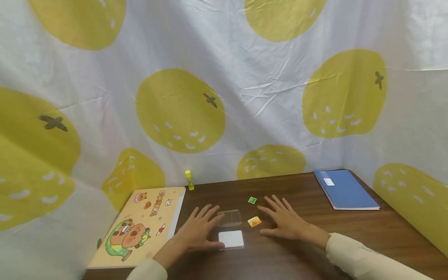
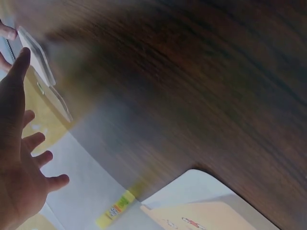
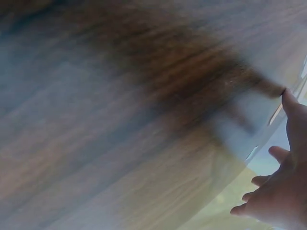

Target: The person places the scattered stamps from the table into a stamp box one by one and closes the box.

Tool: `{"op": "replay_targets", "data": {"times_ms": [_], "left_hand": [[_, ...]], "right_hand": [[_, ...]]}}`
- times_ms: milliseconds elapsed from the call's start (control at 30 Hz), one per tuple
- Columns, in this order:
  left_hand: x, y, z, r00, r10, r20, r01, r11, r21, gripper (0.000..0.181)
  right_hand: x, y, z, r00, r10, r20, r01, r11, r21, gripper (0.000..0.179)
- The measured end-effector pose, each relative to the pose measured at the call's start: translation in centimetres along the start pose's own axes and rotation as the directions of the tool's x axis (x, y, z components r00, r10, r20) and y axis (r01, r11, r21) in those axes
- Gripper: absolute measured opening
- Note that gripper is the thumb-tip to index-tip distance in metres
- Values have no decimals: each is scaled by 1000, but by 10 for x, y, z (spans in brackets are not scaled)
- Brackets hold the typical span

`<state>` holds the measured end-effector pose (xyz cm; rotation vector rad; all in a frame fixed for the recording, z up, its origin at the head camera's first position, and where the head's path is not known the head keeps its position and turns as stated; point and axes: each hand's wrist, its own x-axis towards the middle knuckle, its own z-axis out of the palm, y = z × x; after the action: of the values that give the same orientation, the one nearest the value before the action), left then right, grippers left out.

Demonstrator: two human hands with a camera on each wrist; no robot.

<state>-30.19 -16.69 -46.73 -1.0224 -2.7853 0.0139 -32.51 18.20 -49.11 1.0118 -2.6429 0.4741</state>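
Note:
My left hand [image 1: 199, 231], its fingers spread, is over the table just left of a white stack of small cards [image 1: 231, 238] that sits in a clear case. The left thumb tip reaches the stack's left edge; whether it touches is hard to tell. Behind the stack lies a clear plastic lid [image 1: 231, 218], close to the left fingertips. My right hand [image 1: 285, 219] is spread flat and low at the table, holding nothing. Between the hands, nearest the right one, lie a small orange picture card or sticker [image 1: 254, 221] and a smaller green one [image 1: 252, 200].
At the left lies a large capybara-print pad [image 1: 154, 221]. A yellow-green glue stick [image 1: 189, 180] stands at the table's back edge. The blue spiral notebook [image 1: 346, 189] is at the back right. A white curtain with yellow fruit prints [image 1: 231, 128] surrounds the dark wooden table [image 1: 290, 260].

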Motion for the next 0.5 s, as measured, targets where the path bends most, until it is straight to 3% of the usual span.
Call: {"op": "replay_targets", "data": {"times_ms": [333, 500], "left_hand": [[3, 6, 4, 998, 55, 1, -55, 998, -2, 84], [3, 9, 6, 997, 78, -11, -78, 997, 0, 78]], "right_hand": [[10, -2, 0, 997, -54, 53, 51, 997, 58, 67], [14, -3, 2, 992, -122, 29, 121, 992, 48, 59]]}}
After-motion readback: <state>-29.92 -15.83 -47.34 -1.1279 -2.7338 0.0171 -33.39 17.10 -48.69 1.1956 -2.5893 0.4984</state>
